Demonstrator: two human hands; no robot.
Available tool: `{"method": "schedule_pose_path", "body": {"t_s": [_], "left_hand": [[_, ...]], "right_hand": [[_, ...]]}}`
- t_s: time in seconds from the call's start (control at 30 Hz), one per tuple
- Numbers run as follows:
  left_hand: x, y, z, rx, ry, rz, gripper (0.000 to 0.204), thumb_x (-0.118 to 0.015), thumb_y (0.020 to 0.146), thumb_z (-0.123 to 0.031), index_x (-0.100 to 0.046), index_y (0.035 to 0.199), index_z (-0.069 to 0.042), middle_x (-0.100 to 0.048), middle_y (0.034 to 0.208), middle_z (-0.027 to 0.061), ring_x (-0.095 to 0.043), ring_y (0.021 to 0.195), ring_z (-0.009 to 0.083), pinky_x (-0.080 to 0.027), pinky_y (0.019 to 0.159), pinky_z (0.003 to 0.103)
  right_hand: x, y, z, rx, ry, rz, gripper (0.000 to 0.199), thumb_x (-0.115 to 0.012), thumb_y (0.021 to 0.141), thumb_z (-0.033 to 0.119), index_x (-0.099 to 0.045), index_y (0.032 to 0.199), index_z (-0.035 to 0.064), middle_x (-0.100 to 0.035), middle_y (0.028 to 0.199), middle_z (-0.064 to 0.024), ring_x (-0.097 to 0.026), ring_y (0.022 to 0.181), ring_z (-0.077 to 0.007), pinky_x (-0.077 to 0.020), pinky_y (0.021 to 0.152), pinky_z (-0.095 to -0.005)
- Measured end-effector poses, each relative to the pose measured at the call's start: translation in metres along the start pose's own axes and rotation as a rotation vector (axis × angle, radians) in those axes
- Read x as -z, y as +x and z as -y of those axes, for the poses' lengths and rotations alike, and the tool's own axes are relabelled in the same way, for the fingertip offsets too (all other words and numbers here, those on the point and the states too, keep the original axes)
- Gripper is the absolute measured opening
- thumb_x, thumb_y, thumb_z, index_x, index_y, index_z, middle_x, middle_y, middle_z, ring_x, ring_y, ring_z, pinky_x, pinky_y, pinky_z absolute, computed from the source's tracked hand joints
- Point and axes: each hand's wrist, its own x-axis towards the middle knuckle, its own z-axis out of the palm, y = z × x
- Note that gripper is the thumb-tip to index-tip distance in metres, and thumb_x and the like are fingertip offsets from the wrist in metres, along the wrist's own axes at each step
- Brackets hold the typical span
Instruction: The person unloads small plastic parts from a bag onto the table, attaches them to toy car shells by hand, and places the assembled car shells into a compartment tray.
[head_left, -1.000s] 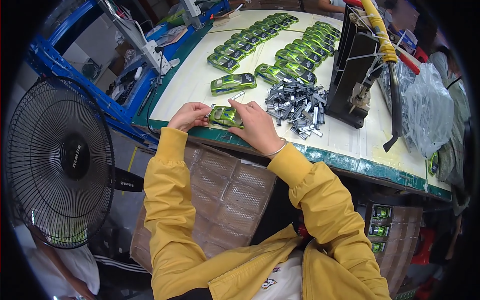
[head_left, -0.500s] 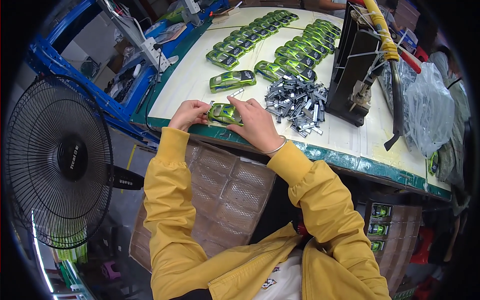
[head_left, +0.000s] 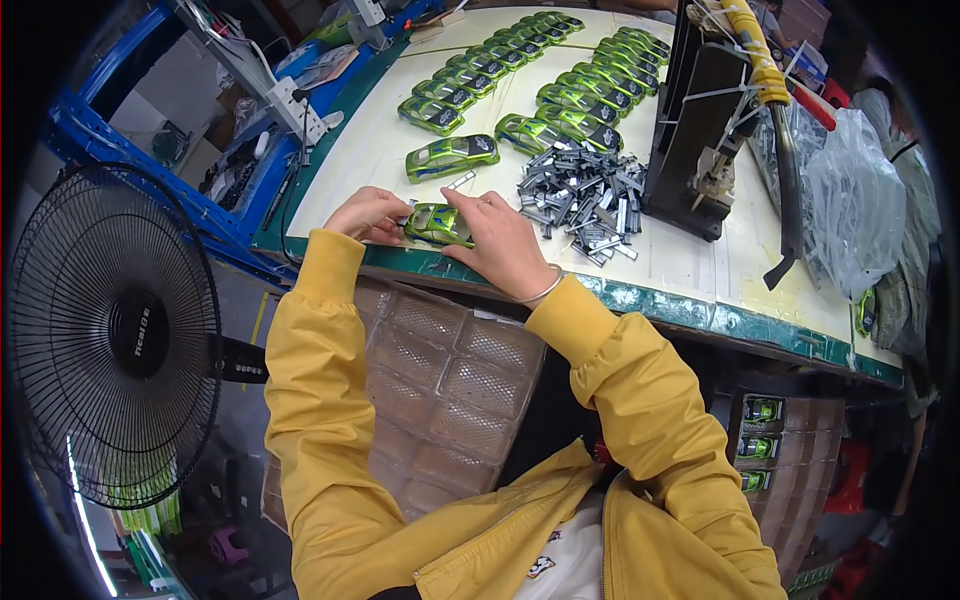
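At far left, the black fan (head_left: pixel 140 330), a round cage of fine wire, sits slightly lower in view than 0.5 s ago, while the pale tabletop (head_left: pixel 355 170) and its load have slid a little leftward. The person beside the fan 1.0 s ago is out of view.

The left hand (head_left: pixel 368 214) keeps its narrow pinch on a small grey piece (head_left: pixel 405 209) at the left end of a glossy green toy car body (head_left: pixel 436 223). This body is near the table's green-edged front; the right hand (head_left: pixel 500 240) still holds its other end between thumb and fingers, a smooth bangle (head_left: pixel 545 285) at the wrist. Below, a brown tray (head_left: pixel 420 370) shows rectangular pockets with a diamond-like texture.

Beyond the hands lie a short shiny strip (head_left: pixel 460 181) and 1 lone green body (head_left: pixel 450 157), then 2 rows of rounded, metallic-green bodies (head_left: pixel 600 92) with dark patterned ends. Right of them come a jumbled pile of narrow grey pieces (head_left: pixel 590 200), a flat-sided black fixture (head_left: pixel 690 130) and a crumpled clear plastic bag (head_left: pixel 850 210). Lower right, 3 green cars (head_left: pixel 758 447) sit in a compartmented brown box (head_left: pixel 810 450).
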Motion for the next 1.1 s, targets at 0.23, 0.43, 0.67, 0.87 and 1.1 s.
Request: {"method": "schedule_pose_path", "body": {"t_s": [0.23,0.43,0.67,0.87,1.1], "left_hand": [[-0.007,-0.004,0.022,-0.182,-0.073,-0.066,0.015,-0.056,0.080,-0.017,-0.051,0.080,-0.003,-0.052,0.066,0.0026,-0.052,0.052,0.0091,-0.046,0.045,0.021],[-0.004,-0.004,0.032,-0.160,-0.013,-0.077,0.022,-0.056,0.081,-0.024,-0.049,0.073,-0.005,-0.051,0.060,0.0016,-0.050,0.049,0.0090,-0.045,0.045,0.021],[-0.020,-0.001,0.046,-0.452,0.067,-0.296,0.029,-0.057,0.081,-0.028,-0.045,0.064,-0.008,-0.044,0.047,-0.0008,-0.038,0.039,0.0054,-0.026,0.035,0.020],[0.020,0.039,0.091,-0.581,0.119,-0.344,0.027,-0.053,0.084,-0.029,-0.049,0.074,-0.004,-0.047,0.059,-0.0017,-0.039,0.048,0.0042,-0.030,0.040,0.020],[0.033,0.049,0.082,-0.437,0.012,-0.227,0.021,-0.054,0.084,-0.028,-0.049,0.073,-0.009,-0.045,0.057,-0.0033,-0.036,0.043,0.0022,-0.025,0.035,0.017]], "right_hand": [[-0.003,0.018,0.006,0.221,-0.109,0.018,0.072,-0.068,0.059,0.016,-0.036,0.123,0.0125,-0.051,0.113,-0.0022,-0.051,0.085,-0.0213,-0.0433,0.068,-0.0313],[-0.022,0.030,0.003,0.141,-0.170,0.241,0.078,-0.066,0.063,0.018,-0.026,0.130,0.0199,-0.056,0.104,-0.0016,-0.056,0.077,-0.0255,-0.0477,0.063,-0.0339],[-0.014,0.032,0.004,0.089,-0.136,0.237,0.071,-0.065,0.061,0.018,-0.034,0.125,0.0160,-0.061,0.087,-0.0060,-0.058,0.076,-0.0283,-0.0469,0.060,-0.0366],[-0.037,0.035,0.006,0.066,-0.056,0.201,0.057,-0.060,0.061,0.015,-0.044,0.115,0.0148,-0.060,0.076,-0.0087,-0.059,0.070,-0.0288,-0.0445,0.059,-0.0392],[-0.058,0.038,-0.008,0.082,-0.144,0.115,0.040,-0.062,0.052,0.022,-0.052,0.090,0.0162,-0.058,0.069,-0.0014,-0.056,0.070,-0.0252,-0.0390,0.055,-0.0402]]}}
